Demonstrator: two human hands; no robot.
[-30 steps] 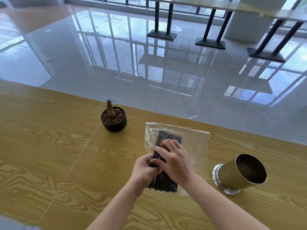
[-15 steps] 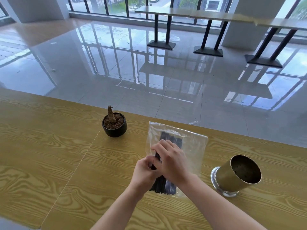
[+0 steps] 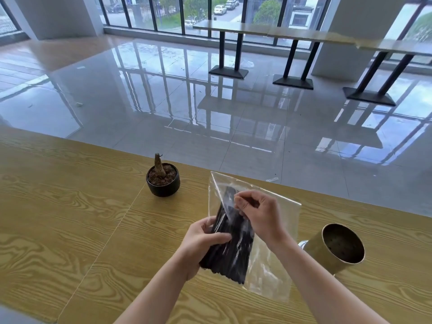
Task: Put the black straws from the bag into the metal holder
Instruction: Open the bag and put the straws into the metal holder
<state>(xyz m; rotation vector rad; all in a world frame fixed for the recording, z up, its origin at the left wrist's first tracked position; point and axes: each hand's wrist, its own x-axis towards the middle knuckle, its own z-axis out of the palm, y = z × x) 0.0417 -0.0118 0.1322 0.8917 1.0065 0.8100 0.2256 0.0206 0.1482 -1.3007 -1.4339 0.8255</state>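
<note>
Above the wooden table (image 3: 70, 218), left hand (image 3: 201, 242) grips the black straws (image 3: 231, 251) through the clear bag (image 3: 275, 260); right hand (image 3: 261, 213) pinches its film; metal holder (image 3: 336, 251) alongside.

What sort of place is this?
Likely a cafe or canteen seating area: a long wooden table, bar tables on black pedestals by tall windows, and a glossy tiled floor.

Left hand (image 3: 203, 242) and right hand (image 3: 260, 214) have lifted the bag (image 3: 284, 222).
</note>
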